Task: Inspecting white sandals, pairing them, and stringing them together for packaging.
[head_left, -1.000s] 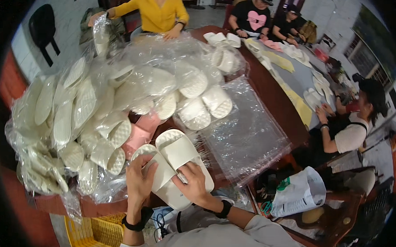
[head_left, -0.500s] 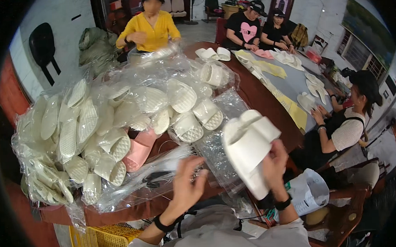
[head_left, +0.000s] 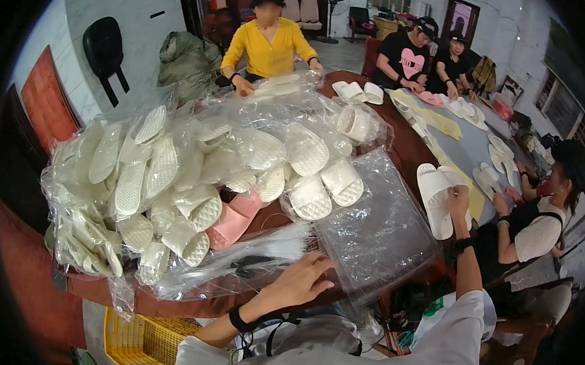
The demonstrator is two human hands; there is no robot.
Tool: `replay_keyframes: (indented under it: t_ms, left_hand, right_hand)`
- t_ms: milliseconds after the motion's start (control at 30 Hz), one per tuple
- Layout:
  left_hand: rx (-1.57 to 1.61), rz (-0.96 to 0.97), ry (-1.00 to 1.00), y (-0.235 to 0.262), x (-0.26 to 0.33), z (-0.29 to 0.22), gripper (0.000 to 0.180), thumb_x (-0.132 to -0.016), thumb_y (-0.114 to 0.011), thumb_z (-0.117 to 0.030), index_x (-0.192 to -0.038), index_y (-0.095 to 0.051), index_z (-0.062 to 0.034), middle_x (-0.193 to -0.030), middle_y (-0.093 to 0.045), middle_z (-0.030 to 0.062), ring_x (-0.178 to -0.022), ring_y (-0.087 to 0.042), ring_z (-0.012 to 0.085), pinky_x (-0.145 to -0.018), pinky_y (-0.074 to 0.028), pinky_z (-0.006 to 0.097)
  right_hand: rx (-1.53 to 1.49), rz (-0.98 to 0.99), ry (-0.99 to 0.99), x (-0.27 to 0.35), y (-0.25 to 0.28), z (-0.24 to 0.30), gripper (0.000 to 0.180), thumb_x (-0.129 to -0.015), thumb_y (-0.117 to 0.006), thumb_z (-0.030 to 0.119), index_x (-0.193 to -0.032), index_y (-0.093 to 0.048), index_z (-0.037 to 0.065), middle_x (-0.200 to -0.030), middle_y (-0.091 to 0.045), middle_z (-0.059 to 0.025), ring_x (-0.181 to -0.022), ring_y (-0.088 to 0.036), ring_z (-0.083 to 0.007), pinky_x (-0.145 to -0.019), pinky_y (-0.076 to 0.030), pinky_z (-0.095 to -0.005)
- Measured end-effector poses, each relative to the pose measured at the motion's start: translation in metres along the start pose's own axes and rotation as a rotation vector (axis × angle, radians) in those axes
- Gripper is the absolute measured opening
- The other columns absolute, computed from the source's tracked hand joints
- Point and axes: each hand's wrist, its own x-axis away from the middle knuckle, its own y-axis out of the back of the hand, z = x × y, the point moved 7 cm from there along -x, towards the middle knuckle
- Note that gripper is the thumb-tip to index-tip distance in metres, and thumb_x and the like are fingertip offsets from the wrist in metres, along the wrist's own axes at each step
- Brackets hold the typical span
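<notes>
White slippers [head_left: 437, 199], a pair, sit gripped in the right hand [head_left: 458, 200], held out to the side. The left hand [head_left: 303, 280] lies open, fingers loose, on clear plastic bags [head_left: 373, 231] by the table [head_left: 405, 148] edge.

A dark reddish-brown table [head_left: 405, 145] carried the load. A big heap of bagged white slippers [head_left: 175, 181] covered its left and middle, with a pink pair [head_left: 235, 217] lying among them near the front. Flat clear plastic bags [head_left: 379, 224] lay spread on the near right part. Loose white slippers [head_left: 357, 91] sat toward the far end, and yellow sheets [head_left: 443, 124] lay along the right side.
</notes>
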Motion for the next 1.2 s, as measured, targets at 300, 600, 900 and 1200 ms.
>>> replay_keyframes:
  t_ms: [300,600,900,1200]
  left_hand:
    - [-0.191,-0.138,0.042,0.069,-0.008,0.022,0.043,-0.084,-0.066,-0.023,-0.121,-0.054,-0.0041,-0.113,-0.053,0.0206,-0.104,-0.054,0.0386,-0.088,-0.045,0.044]
    - [-0.729,-0.555,0.111,0.117,-0.084,0.075,0.038,-0.077,-0.069,-0.019,-0.11,-0.058,-0.0063,-0.102,-0.06,0.015,-0.096,-0.06,0.0337,-0.079,-0.05,0.042]
    - [-0.757,-0.772,0.07,0.165,-0.087,0.065,0.017,-0.081,-0.057,-0.007,-0.093,-0.068,-0.0111,-0.082,-0.066,0.0122,-0.071,-0.065,0.0311,-0.062,-0.052,0.041]
    - [-0.194,-0.823,0.043,0.261,-0.037,-0.01,0.018,-0.094,-0.055,-0.02,-0.096,-0.067,-0.0076,-0.081,-0.066,0.0037,-0.062,-0.062,0.0143,-0.053,-0.049,0.027]
  right_hand:
    - [-0.323,0.021,0.142,0.065,0.002,0.1,0.013,-0.088,-0.058,0.005,-0.1,-0.063,0.001,-0.094,-0.065,-0.0137,-0.083,-0.061,-0.0233,-0.074,-0.048,-0.0329]
    - [-0.571,0.52,0.212,0.209,0.021,0.296,0.011,-0.084,-0.062,0.009,-0.095,-0.065,0.007,-0.091,-0.063,-0.0133,-0.083,-0.06,-0.0308,-0.072,-0.047,-0.0375]
    - [-0.552,0.602,0.264,0.232,-0.013,0.306,0.015,-0.083,-0.064,0.012,-0.097,-0.063,0.006,-0.095,-0.06,-0.0145,-0.094,-0.055,-0.0349,-0.082,-0.044,-0.0416]
    - [-0.559,0.594,0.225,0.228,-0.009,0.306,0.016,-0.083,-0.063,0.011,-0.098,-0.063,0.006,-0.095,-0.06,-0.0145,-0.093,-0.056,-0.0348,-0.08,-0.045,-0.0406]
